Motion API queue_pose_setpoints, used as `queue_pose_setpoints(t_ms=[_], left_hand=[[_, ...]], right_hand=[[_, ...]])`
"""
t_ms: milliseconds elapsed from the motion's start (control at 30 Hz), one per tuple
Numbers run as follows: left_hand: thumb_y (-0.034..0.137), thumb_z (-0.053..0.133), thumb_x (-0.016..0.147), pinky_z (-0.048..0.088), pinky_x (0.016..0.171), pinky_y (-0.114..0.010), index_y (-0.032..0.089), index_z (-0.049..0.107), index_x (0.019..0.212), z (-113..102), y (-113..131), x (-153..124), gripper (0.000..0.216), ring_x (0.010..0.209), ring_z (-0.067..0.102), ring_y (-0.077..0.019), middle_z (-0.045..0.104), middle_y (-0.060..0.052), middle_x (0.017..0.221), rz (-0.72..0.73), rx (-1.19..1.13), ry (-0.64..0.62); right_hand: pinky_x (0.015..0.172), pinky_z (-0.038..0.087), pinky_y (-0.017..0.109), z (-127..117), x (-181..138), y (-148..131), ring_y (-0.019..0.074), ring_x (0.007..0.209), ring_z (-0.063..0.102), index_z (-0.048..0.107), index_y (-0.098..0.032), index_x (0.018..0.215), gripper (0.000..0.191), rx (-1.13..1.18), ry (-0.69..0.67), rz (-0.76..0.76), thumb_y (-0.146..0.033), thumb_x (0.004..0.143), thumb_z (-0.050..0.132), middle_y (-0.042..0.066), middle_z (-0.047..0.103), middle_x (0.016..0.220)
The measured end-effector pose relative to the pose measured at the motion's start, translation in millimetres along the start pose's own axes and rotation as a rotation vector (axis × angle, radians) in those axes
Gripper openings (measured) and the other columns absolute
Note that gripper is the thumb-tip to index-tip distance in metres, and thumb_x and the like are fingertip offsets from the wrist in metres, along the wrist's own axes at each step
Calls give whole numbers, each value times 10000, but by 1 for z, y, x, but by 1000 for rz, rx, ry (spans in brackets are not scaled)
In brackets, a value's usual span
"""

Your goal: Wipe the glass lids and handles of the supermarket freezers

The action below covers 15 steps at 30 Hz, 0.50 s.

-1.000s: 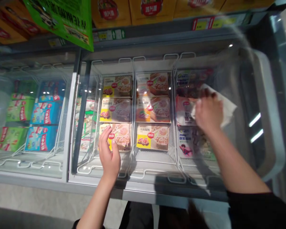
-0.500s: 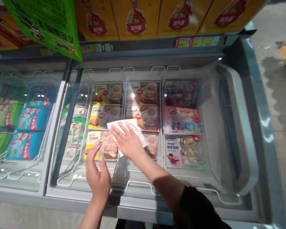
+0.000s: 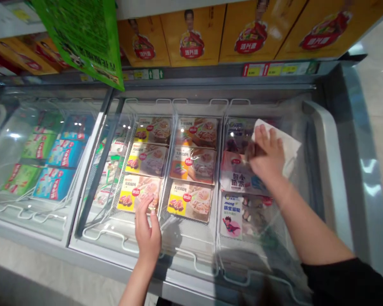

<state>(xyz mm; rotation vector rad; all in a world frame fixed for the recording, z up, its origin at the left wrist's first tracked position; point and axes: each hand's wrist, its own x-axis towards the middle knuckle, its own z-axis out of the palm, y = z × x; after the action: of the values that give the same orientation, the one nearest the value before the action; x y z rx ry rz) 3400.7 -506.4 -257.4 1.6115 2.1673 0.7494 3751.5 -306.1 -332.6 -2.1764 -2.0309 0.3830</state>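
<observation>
Both hands are reaching over the chest freezer (image 3: 185, 280) as I am watching through the head camera. At right, the right hand (image 3: 268, 157) is lying opened out, fingers extended and slightly apart, over a white cloth (image 3: 290, 146); the cloth is showing beyond the fingertips and to the right of the hand, and I cannot tell whether the thumb is pinching it. The cloth is sitting over the clear lid, left of its grey frame (image 3: 333, 140), covering my view of the right ends of a dark packet (image 3: 238, 131) and a pink packet (image 3: 234, 170). Nearer, a packet with a cartoon figure (image 3: 231, 216) is lying below the pink one. Left of centre, the left hand (image 3: 148, 227) is standing half open, thumb apart from the fingers, holding nothing I am seeing; its fingertips are overlapping the near-left carton (image 3: 138, 191), and I cannot tell whether they are touching the lid. Wire baskets (image 3: 196, 263) are holding the goods beneath. On the far side, yellow boxes (image 3: 194, 38) are standing in a row, and a green bag (image 3: 86, 38) is hanging to their left.
</observation>
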Motion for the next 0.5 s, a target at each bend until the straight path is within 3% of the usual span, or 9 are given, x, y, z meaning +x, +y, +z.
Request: queue_pose_setpoints(t_ms=[100, 200, 300, 400, 500], left_hand=[[269, 443, 1086, 437, 1195, -386, 225, 606, 1373, -2, 2, -12, 333, 1376, 594, -219, 672, -102, 1397, -80, 5, 37], [303, 451, 1082, 437, 1193, -392, 220, 613, 1372, -13, 2, -16, 343, 1364, 600, -230, 674, -104, 1389, -144, 19, 120], [335, 458, 1075, 438, 1192, -415, 211, 627, 1358, -30, -9, -14, 352, 1340, 615, -249, 684, -106, 1372, -204, 20, 197], [352, 458, 1068, 431, 1199, -441, 204, 644, 1342, -50, -34, -9, 363, 1329, 619, -265, 691, -110, 1360, -265, 35, 234], [341, 457, 1066, 427, 1206, -452, 198, 644, 1345, -73, -66, -3, 365, 1335, 616, -268, 690, -117, 1361, -283, 51, 221]], right_hand=[[1274, 332, 598, 22, -42, -82, 375, 1578, 362, 422, -121, 1634, 579, 102, -95, -255, -313, 1090, 371, 125, 448, 1678], [1290, 341, 551, 47, -111, -184, 299, 1593, 354, 391, -171, 1651, 574, 266, -209, -573, -292, 1089, 412, 69, 432, 1690], [1271, 388, 482, 63, -175, -255, 251, 1599, 343, 379, -168, 1651, 599, 384, -226, -724, -312, 1078, 479, 44, 413, 1702], [1258, 404, 458, 68, -198, -272, 243, 1583, 373, 380, -179, 1650, 599, 385, -230, -755, -321, 1079, 491, 25, 408, 1708], [1266, 376, 504, 63, -168, -246, 270, 1577, 384, 382, -214, 1654, 567, 275, -196, -623, -294, 1095, 424, 32, 409, 1707]])
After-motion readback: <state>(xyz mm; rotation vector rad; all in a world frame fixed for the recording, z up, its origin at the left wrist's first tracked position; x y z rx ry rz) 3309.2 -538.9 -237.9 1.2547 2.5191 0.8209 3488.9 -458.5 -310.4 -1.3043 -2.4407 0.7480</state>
